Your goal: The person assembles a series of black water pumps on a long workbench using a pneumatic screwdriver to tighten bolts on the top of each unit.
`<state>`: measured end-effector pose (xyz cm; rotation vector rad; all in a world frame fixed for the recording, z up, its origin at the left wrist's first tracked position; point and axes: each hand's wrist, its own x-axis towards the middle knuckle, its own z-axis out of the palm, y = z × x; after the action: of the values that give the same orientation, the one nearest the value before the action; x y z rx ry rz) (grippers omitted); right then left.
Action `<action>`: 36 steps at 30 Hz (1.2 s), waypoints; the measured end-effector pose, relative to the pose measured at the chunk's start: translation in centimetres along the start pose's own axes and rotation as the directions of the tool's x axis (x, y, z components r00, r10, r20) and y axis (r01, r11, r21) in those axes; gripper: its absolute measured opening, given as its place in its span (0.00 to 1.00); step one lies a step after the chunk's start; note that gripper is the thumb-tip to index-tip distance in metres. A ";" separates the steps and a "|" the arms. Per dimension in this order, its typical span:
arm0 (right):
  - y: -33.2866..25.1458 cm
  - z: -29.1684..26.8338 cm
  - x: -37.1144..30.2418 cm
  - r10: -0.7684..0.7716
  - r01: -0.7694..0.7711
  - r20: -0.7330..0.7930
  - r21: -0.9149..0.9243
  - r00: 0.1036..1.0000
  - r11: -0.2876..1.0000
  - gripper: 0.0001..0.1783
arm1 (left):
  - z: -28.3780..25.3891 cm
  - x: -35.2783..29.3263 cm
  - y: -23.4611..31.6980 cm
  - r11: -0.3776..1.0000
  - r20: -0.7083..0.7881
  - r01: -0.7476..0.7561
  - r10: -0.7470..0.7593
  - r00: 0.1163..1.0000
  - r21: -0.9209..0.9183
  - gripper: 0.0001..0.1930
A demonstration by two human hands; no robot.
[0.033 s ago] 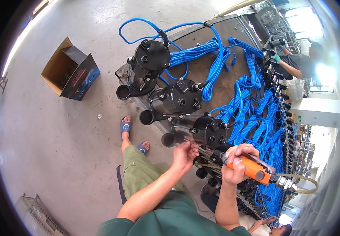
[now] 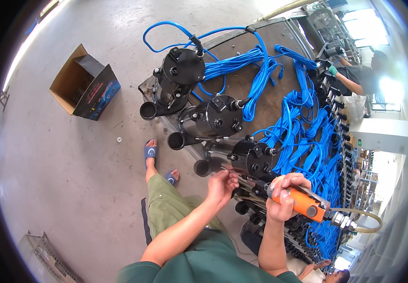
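Pumps [image 2: 222, 115] stood at bench [image 2: 284, 37] edge: three clearly seen, rest of row uncountable | work judged under way; finished and remaining units can't be told apart | one orange tool [image 2: 303, 203] gripped by right hand [image 2: 286, 191] | left hand [image 2: 222, 187] pinched near third pump [image 2: 253, 158], contents can't be told | cables [image 2: 234, 62] many, uncounted; one box [image 2: 95, 94] seen

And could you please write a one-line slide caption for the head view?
Right hand gripping an orange tool, left hand near black cylindrical units with bundled blue cables alongside.
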<state>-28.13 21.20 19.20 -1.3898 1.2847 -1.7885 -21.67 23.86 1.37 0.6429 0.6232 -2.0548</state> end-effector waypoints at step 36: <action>0.9 -0.6 0.6 0.101 -0.116 0.163 0.083 0.982 0.990 0.17 | 5.0 0.8 6.3 -0.339 0.805 -0.731 0.281 0.522 0.592 0.66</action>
<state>-29.02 20.54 18.68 -1.3551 1.1578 -1.6101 -17.80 17.07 3.33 1.0090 -1.4899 -1.1359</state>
